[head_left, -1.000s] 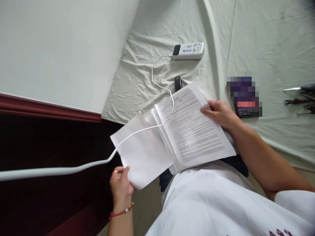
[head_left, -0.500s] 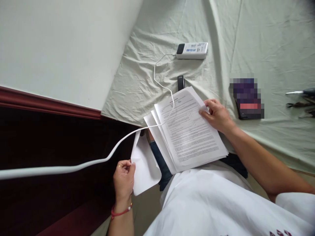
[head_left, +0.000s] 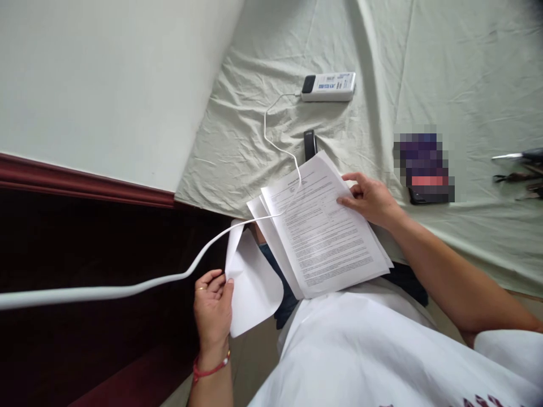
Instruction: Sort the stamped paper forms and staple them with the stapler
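Observation:
Between the thumb and fingers of my left hand is the edge of a blank white envelope, its rounded flap spread open. My right hand pinches the right edge of a small stack of printed sheets, thumb on top; its other fingertips are partly hidden. The stack lies at my lap and over the edge of the cloth, its sheets fanned out to the left. A white cable passes in front of the sheets and the envelope.
On the pale green cloth lie a white power bank, a small black object by the top of the sheets, a phone and keys. A white panel with dark red trim stands at left.
The top sheet has slid slightly left over the stack, with my right hand moving left along. In my left hand the envelope's flap has spread wider.

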`<state>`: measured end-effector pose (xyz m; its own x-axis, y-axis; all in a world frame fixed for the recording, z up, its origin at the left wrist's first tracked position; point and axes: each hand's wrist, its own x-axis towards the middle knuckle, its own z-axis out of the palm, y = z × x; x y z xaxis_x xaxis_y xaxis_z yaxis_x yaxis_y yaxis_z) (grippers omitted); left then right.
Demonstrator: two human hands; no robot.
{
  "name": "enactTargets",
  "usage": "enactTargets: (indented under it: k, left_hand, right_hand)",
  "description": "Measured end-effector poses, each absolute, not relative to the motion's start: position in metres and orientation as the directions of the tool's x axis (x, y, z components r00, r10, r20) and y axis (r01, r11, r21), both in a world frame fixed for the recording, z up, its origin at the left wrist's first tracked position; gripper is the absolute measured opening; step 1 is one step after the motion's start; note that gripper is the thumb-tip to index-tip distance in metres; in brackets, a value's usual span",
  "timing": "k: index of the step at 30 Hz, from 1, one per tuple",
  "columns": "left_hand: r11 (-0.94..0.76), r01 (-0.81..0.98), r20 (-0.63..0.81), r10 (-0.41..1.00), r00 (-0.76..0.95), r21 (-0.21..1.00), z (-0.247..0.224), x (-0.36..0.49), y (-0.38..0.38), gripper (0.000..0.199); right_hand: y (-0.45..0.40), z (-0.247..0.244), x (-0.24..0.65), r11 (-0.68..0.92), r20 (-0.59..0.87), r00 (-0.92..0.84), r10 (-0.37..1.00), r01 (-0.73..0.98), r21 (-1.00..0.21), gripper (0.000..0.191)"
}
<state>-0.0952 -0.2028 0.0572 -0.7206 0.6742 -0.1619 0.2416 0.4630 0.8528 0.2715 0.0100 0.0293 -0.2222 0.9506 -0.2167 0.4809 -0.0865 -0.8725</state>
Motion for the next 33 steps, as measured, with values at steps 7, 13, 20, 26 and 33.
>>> enactTargets:
  k: [7, 13, 20, 26, 33]
  left_hand:
    - [0.489, 0.011, -0.324, 0.594, -0.737, 0.872, 0.090, -0.101, -0.206, 0.059]
    - [0.496, -0.181, -0.434, 0.459, -0.775, 0.849, 0.073, -0.126, -0.213, 0.061]
    - [0.709, -0.123, -0.631, 0.518, -0.578, 0.694, 0.025, -0.125, -0.211, 0.078]
    - [0.736, -0.047, -0.591, 0.503, -0.630, 0.676, 0.035, -0.124, -0.210, 0.076]
    - [0.642, -0.123, -0.514, 0.469, -0.718, 0.757, 0.057, -0.113, -0.204, 0.057]
  right_hand:
    - [0.006, 0.033, 0.277, -0.090, -0.273, -0.318, 0.908, 0.488, -0.868, 0.020]
    - [0.003, 0.030, 0.271, 0.148, -0.034, -0.323, 0.946, 0.521, -0.841, 0.020]
    - [-0.001, 0.039, 0.262, 0.202, -0.071, -0.381, 0.922, 0.628, -0.751, 0.020]
    - [-0.001, 0.047, 0.258, 0.081, -0.241, -0.362, 0.901, 0.684, -0.725, 0.019]
    - [0.005, 0.043, 0.263, -0.026, -0.292, -0.398, 0.870, 0.554, -0.832, 0.024]
